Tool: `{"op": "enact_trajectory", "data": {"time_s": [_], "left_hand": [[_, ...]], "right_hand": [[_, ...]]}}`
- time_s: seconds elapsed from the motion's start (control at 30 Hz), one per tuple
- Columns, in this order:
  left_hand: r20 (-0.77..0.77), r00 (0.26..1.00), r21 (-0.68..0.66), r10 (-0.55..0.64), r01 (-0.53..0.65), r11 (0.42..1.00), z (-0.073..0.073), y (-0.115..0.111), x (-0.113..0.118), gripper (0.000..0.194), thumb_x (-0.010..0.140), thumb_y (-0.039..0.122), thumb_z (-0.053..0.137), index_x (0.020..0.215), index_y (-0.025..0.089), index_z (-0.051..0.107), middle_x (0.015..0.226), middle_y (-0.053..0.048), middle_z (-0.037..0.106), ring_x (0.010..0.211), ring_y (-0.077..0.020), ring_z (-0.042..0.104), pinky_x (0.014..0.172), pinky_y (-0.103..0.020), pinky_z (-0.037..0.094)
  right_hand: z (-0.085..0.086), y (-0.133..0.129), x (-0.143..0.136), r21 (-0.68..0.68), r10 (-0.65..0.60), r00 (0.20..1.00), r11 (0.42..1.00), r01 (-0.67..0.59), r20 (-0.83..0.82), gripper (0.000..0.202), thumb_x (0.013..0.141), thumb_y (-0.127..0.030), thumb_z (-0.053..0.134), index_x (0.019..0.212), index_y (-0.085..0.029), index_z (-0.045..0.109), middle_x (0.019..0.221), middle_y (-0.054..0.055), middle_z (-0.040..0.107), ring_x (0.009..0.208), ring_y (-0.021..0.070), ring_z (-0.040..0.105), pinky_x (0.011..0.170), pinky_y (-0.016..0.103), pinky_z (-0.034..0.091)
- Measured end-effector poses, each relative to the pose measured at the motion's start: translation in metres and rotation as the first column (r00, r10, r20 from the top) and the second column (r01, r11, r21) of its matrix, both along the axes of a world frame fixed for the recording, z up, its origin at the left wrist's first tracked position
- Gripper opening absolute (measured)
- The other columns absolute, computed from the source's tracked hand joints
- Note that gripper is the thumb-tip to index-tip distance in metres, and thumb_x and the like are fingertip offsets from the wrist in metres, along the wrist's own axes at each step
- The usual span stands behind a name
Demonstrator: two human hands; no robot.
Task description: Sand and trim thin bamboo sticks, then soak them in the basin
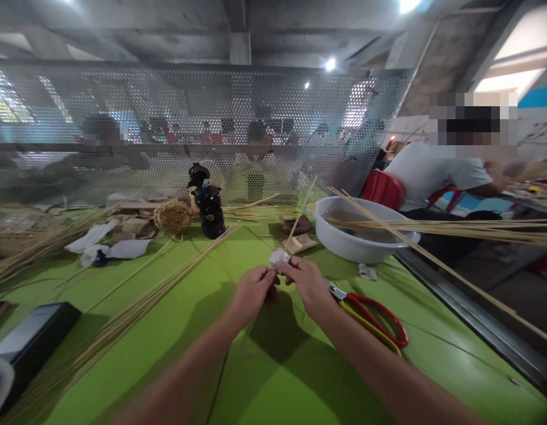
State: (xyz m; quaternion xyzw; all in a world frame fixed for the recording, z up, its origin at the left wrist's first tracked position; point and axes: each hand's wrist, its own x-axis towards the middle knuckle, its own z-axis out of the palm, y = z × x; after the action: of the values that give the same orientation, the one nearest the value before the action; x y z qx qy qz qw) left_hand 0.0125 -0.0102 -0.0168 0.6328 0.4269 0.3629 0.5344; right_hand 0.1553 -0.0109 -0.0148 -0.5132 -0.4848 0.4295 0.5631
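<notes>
Over the green table (202, 378), my left hand (254, 290) and my right hand (309, 284) meet in front of me. Between their fingertips is a small white crumpled wrapper (279, 257) with some printing on it. Both hands are closed in a pinch on it, the right thumb lying across its lower edge. Some fingers are hidden under the hands. Beside my right forearm lies a pair of scissors (355, 298) with red and yellow handles, its blade tips behind my wrist. Just beyond the wrapper rests a piece of brown cardboard (301, 243).
A white basin (360, 249) of water stands at right, long strips (468, 227) jutting past the table edge. More strips (167, 283) lie leftward. Behind are a black bottle (210, 212), woven piece (172, 217) and perforated partition (238, 130). A person (433, 171) sits right.
</notes>
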Motion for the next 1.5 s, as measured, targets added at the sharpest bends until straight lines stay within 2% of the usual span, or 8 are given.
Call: {"op": "enact_trajectory", "data": {"time_s": [0.2, 0.37, 0.5, 0.67, 0.97, 1.13, 1.3, 1.5], "left_hand": [[-0.019, 0.999, -0.013, -0.042, 0.042, 0.999, 0.0046, -0.0026, -0.0013, 0.033, 0.087, 0.047, 0.049, 0.074, 0.017, 0.054, 0.051, 0.000, 0.058, 0.044, -0.0122, 0.053, 0.046, -0.023, 0.042], [0.019, 0.999, -0.020, -0.034, 0.035, 0.999, 0.0042, -0.0012, -0.0022, 0.035, 0.087, 0.048, 0.048, 0.072, 0.017, 0.054, 0.049, 0.001, 0.056, 0.042, -0.0111, 0.050, 0.045, -0.022, 0.038], [-0.004, 0.999, -0.019, -0.048, 0.047, 0.999, 0.0032, -0.0003, -0.0022, 0.033, 0.087, 0.047, 0.049, 0.073, 0.017, 0.054, 0.048, 0.002, 0.055, 0.042, -0.0115, 0.050, 0.045, -0.022, 0.038], [-0.039, 0.999, 0.022, -0.013, 0.014, 1.000, 0.0052, -0.0006, -0.0043, 0.036, 0.086, 0.049, 0.049, 0.071, 0.017, 0.054, 0.048, 0.003, 0.051, 0.042, -0.0099, 0.046, 0.044, -0.021, 0.034], [-0.092, 0.995, 0.056, -0.033, 0.038, 0.998, 0.0018, 0.0025, -0.0038, 0.032, 0.088, 0.045, 0.046, 0.072, 0.018, 0.054, 0.047, 0.006, 0.045, 0.041, -0.0096, 0.041, 0.044, -0.022, 0.030], [-0.177, 0.984, 0.156, -0.007, 0.035, 0.987, 0.0026, 0.0004, -0.0040, 0.033, 0.091, 0.044, 0.040, 0.075, 0.019, 0.053, 0.052, 0.005, 0.046, 0.047, -0.0108, 0.042, 0.049, -0.023, 0.031], [-0.332, 0.940, 0.333, 0.081, 0.037, 0.942, 0.0021, -0.0029, -0.0064, 0.020, 0.088, 0.038, 0.051, 0.097, 0.021, 0.057, 0.064, 0.002, 0.059, 0.058, -0.0141, 0.051, 0.054, -0.024, 0.028], [-0.458, 0.876, 0.425, 0.154, 0.063, 0.903, 0.0072, -0.0053, -0.0089, 0.021, 0.093, 0.034, 0.042, 0.090, 0.022, 0.059, 0.061, 0.001, 0.061, 0.055, -0.0146, 0.052, 0.055, -0.025, 0.025]], "right_hand": [[0.0006, 0.0025, 0.0038, -0.003, -0.047, 0.999, 0.999, 0.047, -0.014, 0.027, 0.066, -0.043, 0.068, 0.066, -0.016, 0.065, 0.061, 0.000, 0.058, 0.054, 0.0113, 0.041, 0.054, 0.025, 0.032], [-0.0009, 0.0010, 0.0019, -0.007, 0.017, 1.000, 1.000, -0.017, -0.002, 0.026, 0.067, -0.042, 0.067, 0.066, -0.015, 0.066, 0.060, 0.000, 0.057, 0.055, 0.0113, 0.040, 0.054, 0.025, 0.031], [-0.0006, 0.0018, 0.0024, 0.011, -0.054, 0.998, 0.998, 0.054, 0.009, 0.025, 0.066, -0.041, 0.066, 0.064, -0.016, 0.064, 0.059, -0.001, 0.056, 0.054, 0.0111, 0.039, 0.053, 0.025, 0.029], [0.0007, -0.0001, 0.0002, -0.009, 0.030, 1.000, 1.000, -0.030, 0.004, 0.024, 0.066, -0.040, 0.066, 0.065, -0.016, 0.065, 0.060, 0.000, 0.057, 0.055, 0.0115, 0.040, 0.053, 0.025, 0.031], [-0.0012, 0.0028, 0.0021, -0.012, 0.011, 1.000, 1.000, -0.011, -0.016, 0.026, 0.065, -0.042, 0.067, 0.065, -0.016, 0.066, 0.062, 0.001, 0.060, 0.054, 0.0112, 0.041, 0.052, 0.025, 0.031], [-0.0006, 0.0028, 0.0037, -0.010, -0.043, 0.999, 0.999, 0.043, -0.016, 0.027, 0.064, -0.042, 0.068, 0.066, -0.015, 0.065, 0.060, 0.000, 0.058, 0.054, 0.0113, 0.041, 0.053, 0.025, 0.032], [-0.0009, 0.0039, 0.0076, -0.003, -0.070, 0.998, 0.998, 0.070, 0.004, 0.027, 0.065, -0.042, 0.068, 0.064, -0.016, 0.064, 0.062, 0.001, 0.060, 0.055, 0.0116, 0.043, 0.053, 0.026, 0.033], [0.0018, 0.0041, 0.0083, 0.008, -0.064, 0.998, 0.998, 0.064, -0.009, 0.028, 0.065, -0.044, 0.068, 0.062, -0.017, 0.063, 0.059, -0.001, 0.056, 0.053, 0.0113, 0.040, 0.052, 0.026, 0.031]]}}
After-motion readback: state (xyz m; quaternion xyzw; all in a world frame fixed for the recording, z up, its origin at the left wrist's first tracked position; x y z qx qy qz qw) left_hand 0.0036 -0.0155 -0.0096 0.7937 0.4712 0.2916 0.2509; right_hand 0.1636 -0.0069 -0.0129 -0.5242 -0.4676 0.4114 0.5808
